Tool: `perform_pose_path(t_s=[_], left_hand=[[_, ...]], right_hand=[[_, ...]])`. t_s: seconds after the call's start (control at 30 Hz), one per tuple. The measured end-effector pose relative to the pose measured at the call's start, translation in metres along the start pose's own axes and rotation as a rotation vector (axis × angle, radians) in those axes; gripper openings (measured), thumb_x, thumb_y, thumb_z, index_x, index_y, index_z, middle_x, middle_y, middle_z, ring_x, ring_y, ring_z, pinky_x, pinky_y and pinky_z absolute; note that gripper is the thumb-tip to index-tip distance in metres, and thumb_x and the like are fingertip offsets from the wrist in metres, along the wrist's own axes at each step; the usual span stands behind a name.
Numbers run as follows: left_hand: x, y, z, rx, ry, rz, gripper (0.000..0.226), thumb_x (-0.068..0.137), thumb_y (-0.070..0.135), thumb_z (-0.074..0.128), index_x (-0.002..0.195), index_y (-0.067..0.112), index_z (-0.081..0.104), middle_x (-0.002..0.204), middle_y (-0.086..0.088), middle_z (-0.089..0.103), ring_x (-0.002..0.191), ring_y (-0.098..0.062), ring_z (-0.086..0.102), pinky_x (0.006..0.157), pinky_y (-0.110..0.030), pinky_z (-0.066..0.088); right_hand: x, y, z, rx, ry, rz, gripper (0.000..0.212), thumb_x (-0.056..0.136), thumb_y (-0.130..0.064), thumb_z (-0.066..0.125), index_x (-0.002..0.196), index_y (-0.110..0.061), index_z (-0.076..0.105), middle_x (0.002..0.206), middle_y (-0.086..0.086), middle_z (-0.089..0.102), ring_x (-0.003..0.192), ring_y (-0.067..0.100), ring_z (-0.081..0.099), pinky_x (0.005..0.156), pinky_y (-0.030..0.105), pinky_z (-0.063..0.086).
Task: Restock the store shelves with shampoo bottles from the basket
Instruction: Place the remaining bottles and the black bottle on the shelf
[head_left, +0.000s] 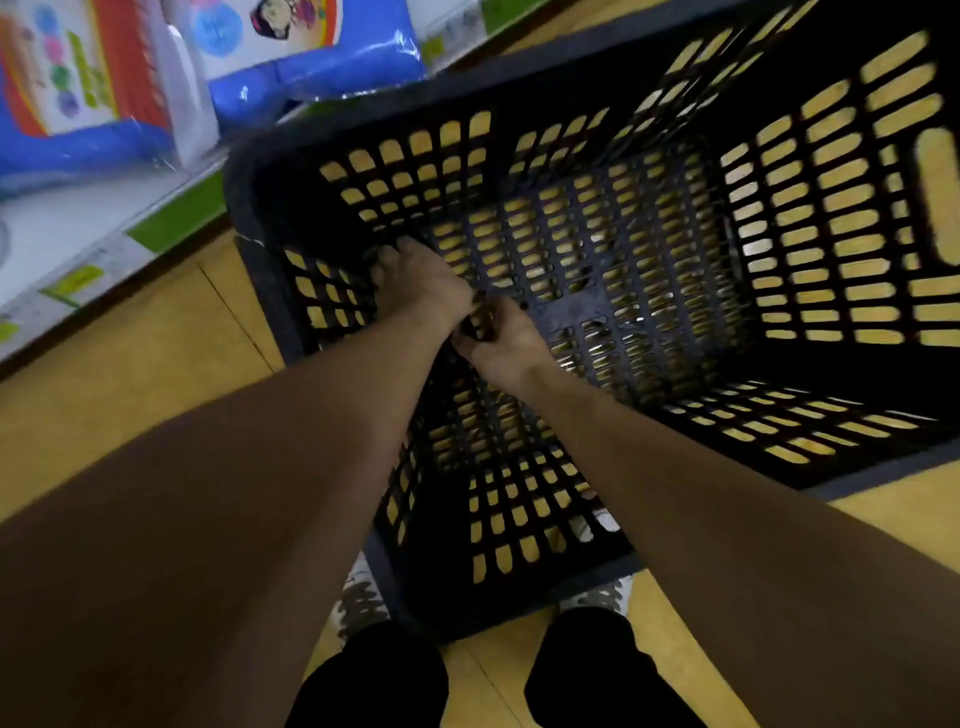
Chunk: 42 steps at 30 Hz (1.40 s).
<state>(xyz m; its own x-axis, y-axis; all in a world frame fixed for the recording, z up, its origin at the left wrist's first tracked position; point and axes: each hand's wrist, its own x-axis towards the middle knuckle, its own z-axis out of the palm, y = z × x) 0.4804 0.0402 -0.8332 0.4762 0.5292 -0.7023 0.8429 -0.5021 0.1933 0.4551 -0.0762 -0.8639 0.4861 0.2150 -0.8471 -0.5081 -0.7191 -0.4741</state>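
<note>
A large black slotted basket (883, 218) stands on the floor in front of me, and I see no loose bottle on its bottom. Both my arms reach deep into it. My left hand (421, 280) is at the basket's bottom near its left wall, fingers bent downward over something dark that I cannot make out. Just to the right and closer to me, my right hand (506, 343) grips a small dark object (479, 319) that sits between the two hands. Blur and shadow hide what that object is.
A low store shelf (171, 218) with a green edge strip and price tags runs along the left. On it lie blue plastic packs (311, 67) and a white bottle (189, 104). The floor (130, 353) is yellow. My legs and shoes (358, 597) are at the basket's near wall.
</note>
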Motion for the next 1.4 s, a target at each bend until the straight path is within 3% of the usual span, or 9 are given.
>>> perform_pose_path(t_s=[0.23, 0.4, 0.53, 0.73, 0.83, 0.97, 1.03, 1.2, 1.4], left_hand=[[0.035, -0.007, 0.025, 0.195, 0.085, -0.066, 0.084, 0.088, 0.05, 0.068, 0.144, 0.001, 0.03, 0.15, -0.018, 0.041, 0.138, -0.036, 0.037, 0.11, -0.042, 0.031], [0.031, -0.006, 0.025, 0.213, 0.15, 0.118, 0.074, 0.083, 0.05, 0.073, 0.135, 0.004, 0.047, 0.139, -0.016, 0.053, 0.127, -0.035, 0.051, 0.099, -0.042, 0.041], [0.013, 0.004, 0.012, -0.009, 0.037, 0.277, 0.06, 0.093, 0.034, 0.067, 0.139, 0.006, 0.04, 0.14, -0.014, 0.046, 0.12, -0.033, 0.053, 0.08, -0.032, 0.04], [-0.039, 0.014, -0.055, -0.518, -0.169, 0.376, 0.046, 0.085, 0.026, 0.077, 0.123, 0.023, 0.053, 0.12, 0.003, 0.065, 0.11, -0.016, 0.061, 0.098, -0.03, 0.048], [-0.069, 0.022, -0.097, -0.65, -0.26, 0.406, 0.048, 0.073, 0.033, 0.084, 0.115, 0.028, 0.063, 0.112, 0.005, 0.072, 0.106, -0.015, 0.067, 0.101, -0.043, 0.051], [-0.116, 0.038, -0.158, -0.843, -0.338, 0.406, 0.041, 0.083, 0.031, 0.08, 0.119, 0.022, 0.064, 0.109, 0.0, 0.074, 0.105, -0.02, 0.069, 0.098, -0.045, 0.052], [-0.142, 0.047, -0.189, -0.945, -0.345, 0.403, 0.042, 0.085, 0.036, 0.077, 0.122, 0.024, 0.062, 0.117, -0.001, 0.072, 0.11, -0.021, 0.068, 0.1, -0.046, 0.052], [-0.209, 0.071, -0.276, -1.125, -0.307, 0.425, 0.051, 0.09, 0.051, 0.061, 0.133, 0.024, 0.055, 0.117, 0.0, 0.072, 0.11, -0.023, 0.068, 0.093, -0.039, 0.053], [-0.29, 0.088, -0.388, -1.255, -0.197, 0.452, 0.061, 0.094, 0.058, 0.05, 0.135, 0.012, 0.056, 0.116, -0.011, 0.073, 0.106, -0.029, 0.07, 0.101, -0.048, 0.051]], right_hand=[[0.011, 0.011, -0.003, -0.007, 0.044, -0.002, 0.081, 0.07, -0.051, 0.069, 0.139, -0.02, 0.041, 0.136, 0.01, 0.054, 0.125, 0.034, 0.052, 0.104, 0.05, 0.048], [0.003, 0.013, -0.018, 0.045, 0.116, -0.014, 0.072, 0.073, -0.05, 0.063, 0.135, -0.019, 0.044, 0.13, 0.009, 0.056, 0.121, 0.032, 0.055, 0.103, 0.048, 0.049], [-0.022, 0.003, -0.034, 0.108, 0.179, -0.05, 0.053, 0.085, -0.043, 0.062, 0.13, -0.02, 0.046, 0.129, 0.007, 0.057, 0.117, 0.029, 0.057, 0.101, 0.046, 0.05], [-0.087, -0.028, -0.071, 0.301, 0.246, -0.077, 0.035, 0.103, -0.034, 0.051, 0.133, -0.016, 0.048, 0.105, -0.012, 0.059, 0.086, 0.001, 0.057, 0.075, 0.018, 0.044], [-0.129, -0.061, -0.09, 0.368, 0.251, -0.109, 0.036, 0.104, -0.037, 0.048, 0.133, -0.017, 0.052, 0.116, -0.007, 0.059, 0.101, 0.007, 0.057, 0.089, 0.023, 0.041], [-0.176, -0.115, -0.111, 0.456, 0.24, -0.206, 0.029, 0.1, -0.045, 0.053, 0.108, -0.019, 0.065, 0.11, 0.0, 0.069, 0.11, 0.018, 0.064, 0.105, 0.04, 0.048], [-0.2, -0.145, -0.123, 0.466, 0.212, -0.261, 0.038, 0.098, -0.051, 0.054, 0.108, -0.017, 0.068, 0.109, 0.004, 0.071, 0.108, 0.02, 0.066, 0.103, 0.044, 0.05], [-0.271, -0.221, -0.151, 0.533, 0.154, -0.423, 0.039, 0.103, -0.039, 0.049, 0.11, -0.005, 0.067, 0.097, 0.01, 0.074, 0.091, 0.02, 0.07, 0.084, 0.033, 0.056], [-0.357, -0.304, -0.17, 0.54, 0.058, -0.559, 0.055, 0.1, -0.058, 0.042, 0.116, -0.011, 0.066, 0.106, 0.01, 0.075, 0.102, 0.031, 0.071, 0.09, 0.046, 0.057]])
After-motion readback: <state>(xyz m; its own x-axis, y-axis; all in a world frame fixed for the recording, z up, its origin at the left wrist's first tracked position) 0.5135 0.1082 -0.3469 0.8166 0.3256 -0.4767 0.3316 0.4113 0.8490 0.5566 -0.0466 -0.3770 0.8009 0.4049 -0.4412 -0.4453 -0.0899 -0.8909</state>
